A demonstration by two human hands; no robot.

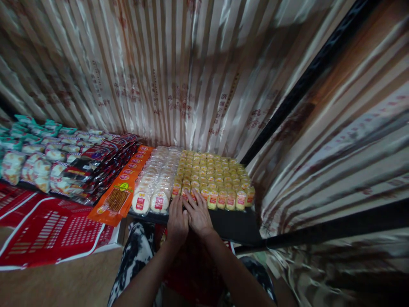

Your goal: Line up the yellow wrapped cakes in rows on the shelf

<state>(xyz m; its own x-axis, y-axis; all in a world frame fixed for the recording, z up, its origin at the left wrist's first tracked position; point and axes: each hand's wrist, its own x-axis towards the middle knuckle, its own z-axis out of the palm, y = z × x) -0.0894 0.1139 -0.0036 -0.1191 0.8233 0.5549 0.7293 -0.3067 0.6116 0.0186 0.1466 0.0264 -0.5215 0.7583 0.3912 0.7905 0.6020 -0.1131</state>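
Note:
Rows of small yellow packaged cakes (215, 170) with red labels stand packed together on a dark shelf (236, 224). At the front left of these rows, my left hand (177, 219) rests its stretched fingers against the packets. My right hand (198, 213) lies right beside it, fingers extended over the front packets and partly covering them. The two hands touch or nearly touch at the thumbs. Just left of my hands are two rows of round white packaged cakes (150, 183) in clear wrap. Neither hand visibly holds anything.
An orange snack packet (123, 187) leans over the shelf's front edge. Farther left lie dark red packets (102, 160) and white-and-green packets (41, 149). Striped plastic sheeting (179, 68) hangs behind, with a black post (297, 89) at right. Red printed sheets (64, 230) hang below left.

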